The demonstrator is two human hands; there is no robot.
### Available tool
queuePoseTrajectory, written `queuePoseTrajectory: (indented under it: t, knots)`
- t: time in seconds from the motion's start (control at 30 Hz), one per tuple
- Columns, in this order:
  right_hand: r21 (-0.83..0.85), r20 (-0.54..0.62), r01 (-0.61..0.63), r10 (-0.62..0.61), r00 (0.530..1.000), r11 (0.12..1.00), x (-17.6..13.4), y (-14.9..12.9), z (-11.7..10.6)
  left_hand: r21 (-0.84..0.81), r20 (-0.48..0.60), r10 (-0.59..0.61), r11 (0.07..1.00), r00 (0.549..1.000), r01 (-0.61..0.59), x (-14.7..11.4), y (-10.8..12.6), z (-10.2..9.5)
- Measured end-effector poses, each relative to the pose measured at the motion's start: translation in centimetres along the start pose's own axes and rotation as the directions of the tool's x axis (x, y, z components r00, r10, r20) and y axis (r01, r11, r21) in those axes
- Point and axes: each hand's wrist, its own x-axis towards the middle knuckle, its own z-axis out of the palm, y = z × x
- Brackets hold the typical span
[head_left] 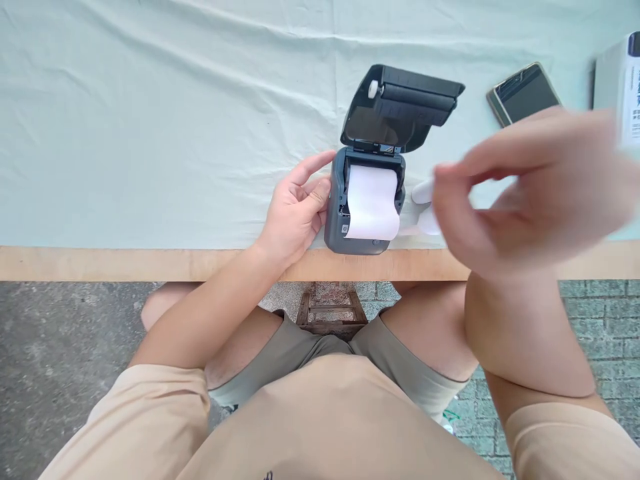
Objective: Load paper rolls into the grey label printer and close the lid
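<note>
A dark grey label printer [333, 230] stands near the front edge of the table with its black lid [385, 127] raised. In its bay lies white paper [373, 207], the loose end curling over the front. My left hand [295, 210] grips the printer's left side, thumb and fingers against the casing. To the right of the printer my right hand [525, 193] hangs in the air, blurred, with thumb and forefinger pinched together. Whatever the pinch holds, if anything, is not clear. White rounded pieces [423, 192] lie on the cloth, partly hidden behind that hand.
A phone [527, 93] with a dark screen lies at the back right. Beside it a white box [631, 93] reaches past the right edge of view. A pale cloth [175, 133] covers the table, leaving a bare wooden strip [100, 264] along the front.
</note>
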Motion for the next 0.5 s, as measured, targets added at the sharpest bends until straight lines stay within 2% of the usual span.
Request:
queuePoseTrajectory:
  t: [0.07, 0.13, 0.2, 0.3, 0.37, 0.5]
  knots:
    - [-0.086, 0.0, -0.002, 0.002, 1.0, 0.996, 0.1, -0.8, 0.2, 0.029, 0.007, 0.006, 1.0, 1.0, -0.006, -0.1, -0.2, -0.1]
    - [-0.245, 0.116, -0.026, 0.056, 0.992, 0.969, 0.5, -1.5, 0.3, 0.08, -0.001, 0.02, 0.997, 1.0, -0.019, -0.1, -0.3, -0.3]
    - [-0.382, 0.279, -0.042, 0.158, 0.947, 0.923, 1.2, -2.1, 0.4, 0.116, -0.007, 0.035, 0.993, 0.999, -0.034, 0.0, -0.4, -0.4]
    - [-0.447, 0.446, -0.022, 0.244, 0.861, 0.894, 2.2, -3.1, 0.3, 0.094, 0.013, 0.024, 0.995, 1.0, -0.025, 0.1, -0.3, -0.4]
    - [-0.454, 0.501, -0.007, 0.262, 0.824, 0.891, 2.7, -3.7, 0.2, 0.062, 0.031, 0.009, 0.998, 0.999, -0.011, 0.1, -0.2, -0.4]
    - [-0.481, 0.515, 0.008, 0.275, 0.812, 0.877, 3.2, -4.3, 0.1, 0.035, 0.023, 0.007, 0.999, 1.0, -0.007, 0.0, -0.1, -0.3]
